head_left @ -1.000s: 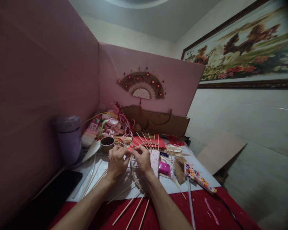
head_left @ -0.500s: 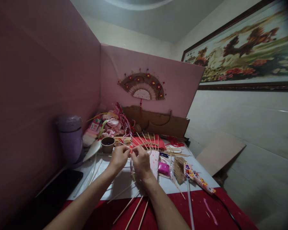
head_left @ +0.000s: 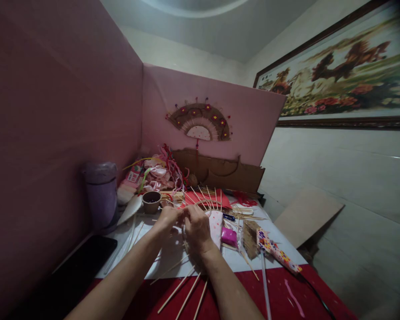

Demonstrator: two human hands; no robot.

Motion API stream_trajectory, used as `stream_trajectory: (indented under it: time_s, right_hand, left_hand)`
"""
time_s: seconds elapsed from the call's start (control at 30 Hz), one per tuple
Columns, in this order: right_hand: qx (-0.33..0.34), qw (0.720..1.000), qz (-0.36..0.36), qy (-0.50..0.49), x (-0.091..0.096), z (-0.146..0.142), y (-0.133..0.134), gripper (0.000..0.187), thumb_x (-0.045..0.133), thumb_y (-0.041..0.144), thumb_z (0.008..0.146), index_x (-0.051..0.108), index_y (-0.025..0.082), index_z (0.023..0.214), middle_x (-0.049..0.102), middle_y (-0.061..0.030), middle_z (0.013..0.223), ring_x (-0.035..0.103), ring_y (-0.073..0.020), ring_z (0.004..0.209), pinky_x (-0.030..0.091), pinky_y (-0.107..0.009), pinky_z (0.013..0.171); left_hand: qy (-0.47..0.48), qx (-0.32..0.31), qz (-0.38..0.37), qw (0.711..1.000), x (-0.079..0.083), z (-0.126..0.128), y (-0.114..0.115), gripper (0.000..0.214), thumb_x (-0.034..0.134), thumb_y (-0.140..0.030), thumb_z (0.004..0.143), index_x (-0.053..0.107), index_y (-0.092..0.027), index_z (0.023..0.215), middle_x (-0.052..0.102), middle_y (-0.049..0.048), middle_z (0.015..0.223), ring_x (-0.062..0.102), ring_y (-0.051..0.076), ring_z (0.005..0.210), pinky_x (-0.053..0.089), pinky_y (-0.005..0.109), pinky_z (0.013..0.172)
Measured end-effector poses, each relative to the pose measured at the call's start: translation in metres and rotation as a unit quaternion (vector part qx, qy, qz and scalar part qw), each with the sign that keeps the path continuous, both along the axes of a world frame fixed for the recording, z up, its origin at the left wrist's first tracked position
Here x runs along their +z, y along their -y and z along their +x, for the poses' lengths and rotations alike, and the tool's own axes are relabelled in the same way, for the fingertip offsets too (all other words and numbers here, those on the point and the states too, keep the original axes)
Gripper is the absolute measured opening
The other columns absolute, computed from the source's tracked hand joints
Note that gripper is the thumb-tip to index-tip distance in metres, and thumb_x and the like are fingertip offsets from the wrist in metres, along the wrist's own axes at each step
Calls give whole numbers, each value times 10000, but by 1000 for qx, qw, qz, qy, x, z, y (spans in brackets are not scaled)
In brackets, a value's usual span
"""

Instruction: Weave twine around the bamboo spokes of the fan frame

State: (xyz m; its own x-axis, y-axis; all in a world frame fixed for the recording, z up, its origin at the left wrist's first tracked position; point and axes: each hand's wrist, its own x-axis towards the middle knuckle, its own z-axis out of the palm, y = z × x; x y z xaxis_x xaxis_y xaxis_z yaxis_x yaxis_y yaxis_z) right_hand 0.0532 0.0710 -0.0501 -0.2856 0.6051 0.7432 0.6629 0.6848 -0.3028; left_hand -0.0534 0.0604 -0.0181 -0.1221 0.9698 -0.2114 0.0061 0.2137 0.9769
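Over the table my left hand (head_left: 170,220) and my right hand (head_left: 198,224) meet, fingers closed and fingertips pressed together. Whatever is pinched between them is small and hidden by the fingers. They work at the left side of a piece with thin wooden sticks (head_left: 202,195) fanning out from a curved brown band. More wooden sticks (head_left: 187,297) spread toward me from under my right forearm. Beside my right hand lies a white panel with small red dots (head_left: 215,222). Red paper (head_left: 225,201) lies behind the sticks. A brown cup (head_left: 151,203) with dark contents stands left of my hands.
At right are a magenta packet (head_left: 229,237), burlap scraps (head_left: 250,240) and a flower-patterned glue gun (head_left: 276,253) with a clear glue stick and a cord. A lidded purple cup (head_left: 102,198) and a black phone (head_left: 98,249) sit left. A decorated fan (head_left: 200,120) hangs on the pink board.
My fingers have drawn closer together, and the orange-red bit that showed between them is now hidden. My left hand has rolled slightly inward. The whole view has shifted a little.
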Motion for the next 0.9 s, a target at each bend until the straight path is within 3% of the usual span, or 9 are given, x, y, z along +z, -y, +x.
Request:
stream_trajectory:
  time_s: [0.13, 0.33, 0.47, 0.67, 0.9]
  right_hand:
    - [15, 1000, -4, 14, 2, 1, 2, 152, 434, 75, 741, 535, 188, 752, 579, -17, 708, 500, -145, 669, 325, -246, 612]
    - [-19, 1000, -21, -2, -1, -1, 3, 258, 434, 93, 743, 516, 160, 979, 615, -40, 755, 537, -170, 682, 332, -256, 591]
    - [8, 999, -39, -34, -2, -3, 3, 328, 413, 69, 750, 478, 156, 1059, 625, -46, 811, 558, -169, 731, 362, -249, 638]
    - [2, 998, -55, -32, -1, 1, -2, 206, 416, 116, 808, 580, 184, 911, 614, -51, 834, 554, -169, 780, 385, -255, 686]
    - [40, 992, -111, -53, 0, 2, -8, 206, 424, 131, 817, 611, 197, 873, 597, -40, 845, 553, -154, 789, 402, -249, 693]
  left_hand:
    - [26, -10, 2, 1000, -5, -2, -1, 189, 567, -263, 595, 456, -151, 491, 445, -35, 395, 407, 74, 360, 171, 179, 347]
    - [55, -47, 24, 997, -13, -12, -4, 250, 618, -358, 575, 538, -123, 550, 519, -6, 447, 393, 61, 334, 143, 178, 322]
    - [62, -54, 32, 996, -16, -14, -5, 263, 601, -366, 593, 547, -116, 531, 463, -26, 370, 320, 38, 288, 150, 178, 320]
    - [64, -45, 44, 996, -12, -14, -1, 231, 604, -332, 584, 501, -138, 511, 441, -50, 379, 336, 35, 293, 146, 171, 315]
    - [28, -37, 49, 998, -9, -13, 2, 184, 568, -267, 647, 456, -163, 544, 468, -49, 366, 354, 55, 232, 112, 171, 287]
